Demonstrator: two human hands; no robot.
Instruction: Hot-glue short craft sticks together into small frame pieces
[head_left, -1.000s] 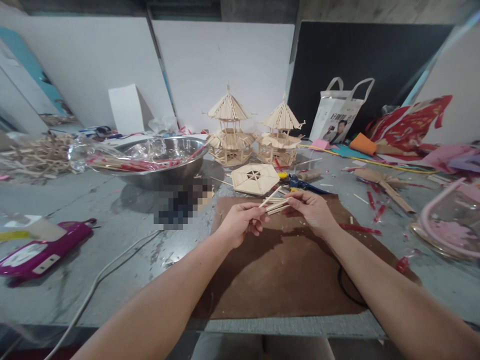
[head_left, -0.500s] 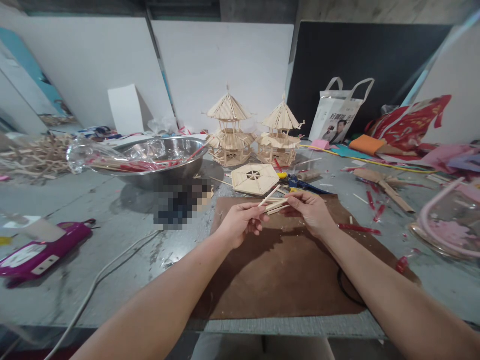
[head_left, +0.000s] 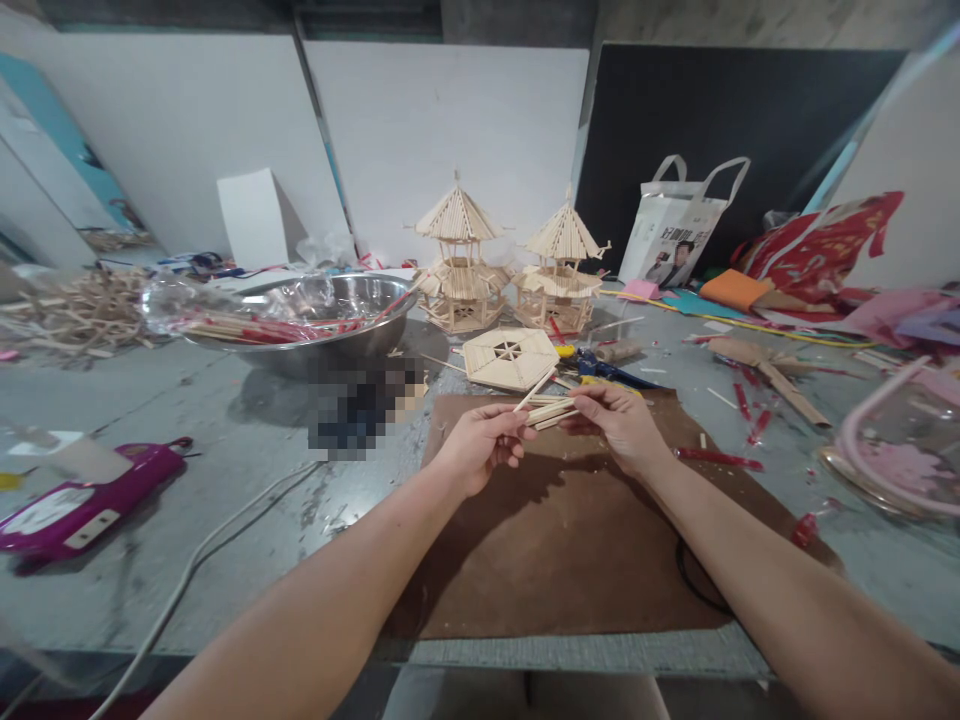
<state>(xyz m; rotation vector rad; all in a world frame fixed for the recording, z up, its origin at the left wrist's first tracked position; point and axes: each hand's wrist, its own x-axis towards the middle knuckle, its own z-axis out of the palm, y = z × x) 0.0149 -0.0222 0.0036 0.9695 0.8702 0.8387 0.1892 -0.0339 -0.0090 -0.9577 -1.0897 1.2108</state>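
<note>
I pinch the sticks (head_left: 550, 409) between both hands above the mat (head_left: 570, 540): left hand (head_left: 480, 445) closed on their near ends, right hand (head_left: 622, 425) on the far ends, long axis running left-right.

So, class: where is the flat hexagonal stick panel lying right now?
In the head view, the hexagonal panel lies flat on the table, just beyond the brown mat, in front of the two stick pagodas.
</note>
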